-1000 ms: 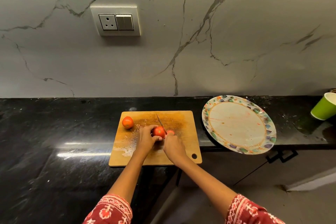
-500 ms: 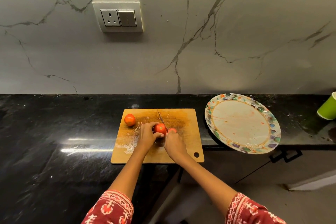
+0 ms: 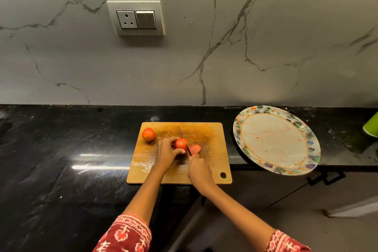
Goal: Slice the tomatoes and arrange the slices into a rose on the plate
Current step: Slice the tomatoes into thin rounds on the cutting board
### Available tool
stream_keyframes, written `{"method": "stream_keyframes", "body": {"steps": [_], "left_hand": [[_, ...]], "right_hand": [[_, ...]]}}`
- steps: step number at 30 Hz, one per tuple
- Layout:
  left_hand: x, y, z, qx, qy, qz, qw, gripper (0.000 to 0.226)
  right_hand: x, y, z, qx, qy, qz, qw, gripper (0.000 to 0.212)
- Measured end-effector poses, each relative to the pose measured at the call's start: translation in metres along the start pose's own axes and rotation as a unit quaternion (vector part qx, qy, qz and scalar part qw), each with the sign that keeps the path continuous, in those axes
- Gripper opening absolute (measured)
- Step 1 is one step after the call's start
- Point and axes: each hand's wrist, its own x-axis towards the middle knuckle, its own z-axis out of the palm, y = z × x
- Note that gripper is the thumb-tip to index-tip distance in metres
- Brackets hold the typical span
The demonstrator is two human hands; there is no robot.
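Near the middle of the frame a wooden board [image 3: 206,135] is lying on the black worktop [image 3: 61,159]. The left hand [image 3: 166,152] is curling round a tomato [image 3: 180,144] at the board's centre, fingers over the top and thumb along the near side, holding it down. The right hand [image 3: 199,170] is gripping a knife [image 3: 185,140] by its handle, which is hidden inside the fist; the blade is running up and slightly left across the board, lying against the tomato's right side. Just right of the blade a cut slice [image 3: 194,148] is lying flat on the board, pale red face up. A second, whole tomato [image 3: 148,134] is sitting near the board's upper left corner, well apart from the hands.

To the right of the board a plate [image 3: 306,129] with a coloured patterned rim is resting on the worktop, its lower edge overhanging the front; faint red smears are showing on its centre. At the right edge of the frame a green cup [image 3: 371,126] is partly showing. On the marble wall [image 3: 266,37], upper left of centre, a socket [image 3: 136,19] is sitting.
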Motion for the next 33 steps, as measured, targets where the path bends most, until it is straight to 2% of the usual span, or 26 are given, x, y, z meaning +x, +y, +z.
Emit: {"method": "stream_keyframes", "body": {"steps": [6, 12, 18, 23, 28, 33], "left_hand": [[0.002, -0.004, 0.003, 0.015, -0.002, -0.008, 1.000, 0.051], [0.003, -0.003, 0.002, 0.014, 0.004, -0.003, 1.000, 0.051], [0.003, -0.003, 0.003, 0.020, 0.000, 0.017, 1.000, 0.049], [0.004, -0.002, 0.001, 0.016, -0.003, 0.021, 1.000, 0.048], [0.002, 0.000, 0.001, 0.018, 0.001, 0.029, 0.999, 0.048], [0.002, -0.001, 0.000, 0.013, 0.002, 0.025, 1.000, 0.047]], "right_hand": [[0.012, -0.004, 0.003, 0.028, 0.011, 0.003, 1.000, 0.033], [-0.001, 0.007, 0.007, -0.051, -0.009, -0.005, 0.999, 0.030], [0.016, 0.003, 0.011, -0.033, 0.007, -0.011, 0.999, 0.036], [0.007, 0.011, 0.011, -0.090, -0.017, -0.024, 0.996, 0.026], [0.020, 0.002, 0.013, -0.028, -0.011, 0.003, 1.000, 0.039], [0.002, 0.016, 0.012, -0.092, -0.030, -0.019, 0.995, 0.027]]}}
